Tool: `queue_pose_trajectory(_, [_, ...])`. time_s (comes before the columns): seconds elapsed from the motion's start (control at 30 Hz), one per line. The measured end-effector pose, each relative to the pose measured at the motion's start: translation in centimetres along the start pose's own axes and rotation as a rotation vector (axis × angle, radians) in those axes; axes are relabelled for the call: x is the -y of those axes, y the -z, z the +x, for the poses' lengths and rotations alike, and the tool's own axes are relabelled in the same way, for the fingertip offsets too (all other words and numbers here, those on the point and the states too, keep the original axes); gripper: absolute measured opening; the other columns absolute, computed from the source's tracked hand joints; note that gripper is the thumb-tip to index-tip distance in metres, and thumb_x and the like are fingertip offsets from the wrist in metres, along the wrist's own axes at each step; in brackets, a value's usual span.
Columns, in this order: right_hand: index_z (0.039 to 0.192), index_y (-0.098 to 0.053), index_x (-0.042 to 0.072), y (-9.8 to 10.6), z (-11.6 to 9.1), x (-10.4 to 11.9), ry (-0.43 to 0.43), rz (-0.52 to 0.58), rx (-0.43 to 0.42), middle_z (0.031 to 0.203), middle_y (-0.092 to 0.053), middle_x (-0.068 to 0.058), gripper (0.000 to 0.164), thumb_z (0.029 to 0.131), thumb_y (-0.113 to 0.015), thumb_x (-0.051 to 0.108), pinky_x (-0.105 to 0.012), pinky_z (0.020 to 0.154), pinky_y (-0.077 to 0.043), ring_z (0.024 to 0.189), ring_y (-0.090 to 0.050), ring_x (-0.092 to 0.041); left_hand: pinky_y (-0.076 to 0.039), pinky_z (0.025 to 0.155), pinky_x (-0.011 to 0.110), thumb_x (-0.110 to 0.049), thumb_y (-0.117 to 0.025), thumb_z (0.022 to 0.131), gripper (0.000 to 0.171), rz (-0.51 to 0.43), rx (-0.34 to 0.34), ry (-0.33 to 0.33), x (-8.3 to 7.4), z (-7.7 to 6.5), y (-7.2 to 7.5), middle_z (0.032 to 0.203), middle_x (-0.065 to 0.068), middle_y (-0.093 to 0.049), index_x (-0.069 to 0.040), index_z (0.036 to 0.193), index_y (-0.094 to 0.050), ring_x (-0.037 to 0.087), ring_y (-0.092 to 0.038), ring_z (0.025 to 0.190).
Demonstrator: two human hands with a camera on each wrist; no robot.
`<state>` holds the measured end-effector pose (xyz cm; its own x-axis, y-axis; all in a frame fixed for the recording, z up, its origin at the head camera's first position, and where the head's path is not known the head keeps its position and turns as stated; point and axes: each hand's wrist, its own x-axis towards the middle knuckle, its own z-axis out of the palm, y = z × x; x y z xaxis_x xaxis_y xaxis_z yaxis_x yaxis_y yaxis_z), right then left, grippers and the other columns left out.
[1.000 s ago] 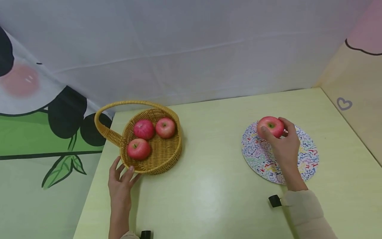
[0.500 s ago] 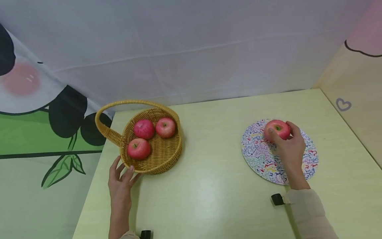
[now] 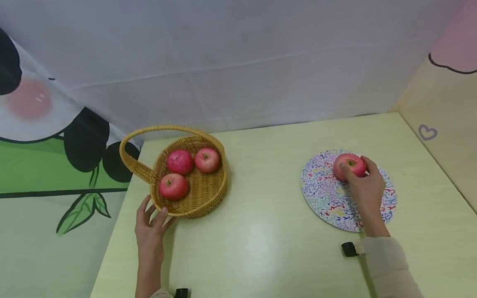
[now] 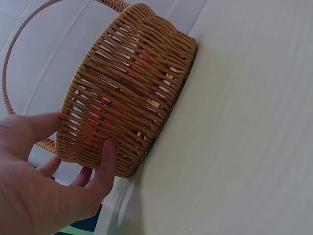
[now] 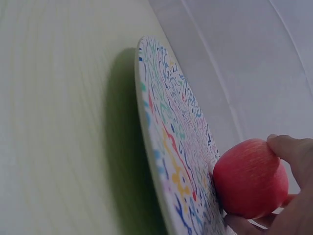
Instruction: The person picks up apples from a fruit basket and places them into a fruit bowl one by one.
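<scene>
My right hand grips a red apple between thumb and fingers, low on the far part of a round plate with multicoloured squiggles. In the right wrist view, the apple lies right against the plate's patterned face. At the left, my left hand touches the near rim of a wicker basket with spread fingers. The left wrist view shows its fingertips against the basket's woven side. Inside the basket sit three more apples, and its arched handle rises at the back left.
Both basket and plate stand on a pale yellow-green table, with a wide stretch of tabletop between them. A white cloth wall runs behind it. Printed panels border the sides.
My right hand has moved the apple right and toward me over the plate, and lower. The left hand and basket have stayed in place.
</scene>
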<state>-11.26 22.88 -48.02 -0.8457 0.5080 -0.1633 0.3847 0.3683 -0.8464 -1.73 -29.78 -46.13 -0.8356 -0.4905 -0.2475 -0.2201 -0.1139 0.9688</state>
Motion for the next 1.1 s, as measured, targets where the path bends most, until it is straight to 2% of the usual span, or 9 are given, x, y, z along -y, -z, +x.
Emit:
queue_pose_trajectory(0.23, [0.165, -0.033, 0.024, -0.17, 0.01, -0.49, 0.007, -0.009, 0.024, 0.164, -0.046, -0.006, 0.082, 0.097, -0.066, 0.057, -0.053, 0.113, -0.051, 0.139, -0.052, -0.029, -0.064, 0.084, 0.024, -0.018, -0.069, 0.101, 0.072, 0.020, -0.017, 0.012, -0.17, -0.33, -0.15, 0.148, -0.001, -0.044, -0.035, 0.161, -0.033, 0.019, -0.058, 0.128])
queue_pose_trajectory(0.53, [0.167, -0.020, 0.014, -0.11, 0.21, -0.28, 0.040, 0.001, 0.097, 0.170, -0.032, -0.014, 0.085, 0.102, -0.064, 0.046, -0.060, 0.115, -0.046, 0.153, -0.039, -0.038, -0.064, 0.084, 0.025, -0.019, -0.069, 0.102, 0.071, 0.026, -0.019, 0.004, -0.21, -0.34, -0.28, 0.149, 0.000, -0.043, -0.036, 0.161, -0.033, 0.021, -0.056, 0.130])
queue_pose_trajectory(0.9, [0.167, -0.017, 0.011, -0.11, 0.14, -0.47, 0.063, 0.006, 0.095, 0.171, -0.030, -0.015, 0.086, 0.103, -0.063, 0.044, -0.060, 0.117, -0.044, 0.154, -0.037, -0.038, -0.064, 0.084, 0.025, -0.017, -0.068, 0.102, 0.070, 0.015, -0.014, -0.010, -0.27, -0.43, -0.22, 0.149, 0.000, -0.043, -0.034, 0.161, -0.034, 0.022, -0.057, 0.130])
queue_pose_trajectory(1.1, [0.167, -0.021, 0.018, 0.07, -0.03, -0.21, 0.054, 0.026, 0.044, 0.171, -0.031, -0.007, 0.081, 0.102, -0.063, 0.044, -0.054, 0.118, -0.046, 0.150, -0.039, -0.031, -0.064, 0.082, 0.024, -0.017, -0.069, 0.101, 0.072, 0.010, -0.011, -0.002, -0.36, -0.20, -0.26, 0.150, 0.001, -0.042, -0.034, 0.161, -0.033, 0.020, -0.058, 0.128])
